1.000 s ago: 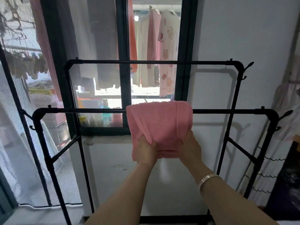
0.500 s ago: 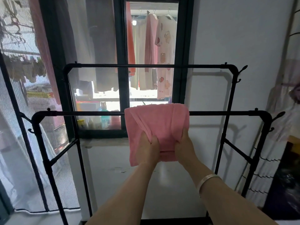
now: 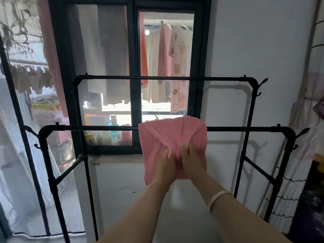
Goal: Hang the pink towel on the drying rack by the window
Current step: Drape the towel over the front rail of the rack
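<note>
The pink towel is draped over the near top bar of the black drying rack, right of the bar's middle, bunched into folds. My left hand and my right hand sit side by side on the towel's front face below the bar, both gripping its gathered cloth. The towel's back half is hidden behind the bar. The rack's taller far bar runs in front of the dark-framed window.
A white wall stands right of the window. A mesh screen door fills the left. Bottles line the window sill outside, with clothes hanging beyond the glass. Pale fabric and dark items crowd the right edge.
My two hands have drawn closer together on the towel's front, pinching the cloth into tighter folds. The towel stays over the near bar. The view has tipped slightly.
</note>
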### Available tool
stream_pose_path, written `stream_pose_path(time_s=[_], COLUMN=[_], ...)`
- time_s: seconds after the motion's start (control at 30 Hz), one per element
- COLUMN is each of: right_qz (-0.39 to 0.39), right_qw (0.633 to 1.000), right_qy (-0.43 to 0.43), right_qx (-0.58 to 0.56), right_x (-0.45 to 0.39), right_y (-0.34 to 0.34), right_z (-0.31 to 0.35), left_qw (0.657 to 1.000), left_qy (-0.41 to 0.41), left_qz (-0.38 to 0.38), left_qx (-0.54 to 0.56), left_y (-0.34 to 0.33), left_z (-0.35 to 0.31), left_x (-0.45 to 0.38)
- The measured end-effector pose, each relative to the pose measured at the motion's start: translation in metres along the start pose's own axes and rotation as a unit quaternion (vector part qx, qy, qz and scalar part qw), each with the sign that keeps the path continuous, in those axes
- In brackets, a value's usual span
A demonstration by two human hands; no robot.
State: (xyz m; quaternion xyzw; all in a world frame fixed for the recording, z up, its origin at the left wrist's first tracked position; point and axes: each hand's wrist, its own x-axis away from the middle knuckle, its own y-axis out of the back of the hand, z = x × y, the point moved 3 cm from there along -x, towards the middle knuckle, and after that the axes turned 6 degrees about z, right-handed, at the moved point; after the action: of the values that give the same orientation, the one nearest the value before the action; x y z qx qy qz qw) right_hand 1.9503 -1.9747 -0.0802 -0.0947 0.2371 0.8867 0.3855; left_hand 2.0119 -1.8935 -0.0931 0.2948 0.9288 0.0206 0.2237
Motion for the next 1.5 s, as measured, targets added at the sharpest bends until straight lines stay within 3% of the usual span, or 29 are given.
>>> stream_pose_path(time_s=[0.17,0.37,0.47,0.57,0.7,0.93,1.0,1.03,1.17,1.23,1.37,1.5], right_qz=[0.008,0.008,-0.008,-0.009,-0.052,-0.12,-0.123,-0.126,-0.131,-0.139,-0.184,-0.12], right_qw=[0.997,0.994,0.997,0.996,0.995,0.977,0.972,0.973,0.952,0.941,0.946,0.92], right_qy=[0.002,0.008,0.016,0.062,0.086,0.173,0.195,0.191,0.191,0.217,0.268,0.292], right_qx=[-0.081,-0.109,-0.077,-0.058,-0.006,0.014,0.036,0.026,-0.202,-0.219,0.022,0.234], right_x=[-0.002,-0.008,-0.011,-0.008,-0.009,-0.015,-0.022,-0.028,-0.053,-0.067,-0.087,-0.09], right_y=[0.002,0.012,0.015,0.019,0.021,0.03,0.032,0.033,0.046,0.049,0.038,0.011], right_z=[0.006,0.008,0.004,0.009,0.007,0.033,0.048,0.054,0.083,0.097,0.102,0.071], left_qw=[0.995,0.984,0.975,0.968,0.888,0.906,0.895,0.889,0.885,0.869,0.832,0.817], left_qy=[-0.024,-0.111,-0.126,-0.11,-0.174,-0.142,-0.143,-0.152,-0.185,-0.211,-0.216,-0.201], left_qz=[0.093,0.134,0.137,0.074,-0.121,-0.042,-0.027,-0.015,0.003,-0.005,-0.018,-0.039], left_qx=[0.038,-0.026,-0.119,-0.212,-0.409,-0.396,-0.422,-0.433,-0.427,-0.448,-0.51,-0.538], left_y=[-0.004,0.007,0.021,0.036,0.057,0.06,0.063,0.064,0.068,0.068,0.071,0.067], left_z=[-0.004,-0.005,-0.008,-0.012,-0.029,-0.037,-0.034,-0.031,-0.026,-0.02,-0.007,-0.009], left_x=[0.002,0.0,-0.008,-0.017,-0.047,-0.094,-0.1,-0.104,-0.106,-0.105,-0.103,-0.102])
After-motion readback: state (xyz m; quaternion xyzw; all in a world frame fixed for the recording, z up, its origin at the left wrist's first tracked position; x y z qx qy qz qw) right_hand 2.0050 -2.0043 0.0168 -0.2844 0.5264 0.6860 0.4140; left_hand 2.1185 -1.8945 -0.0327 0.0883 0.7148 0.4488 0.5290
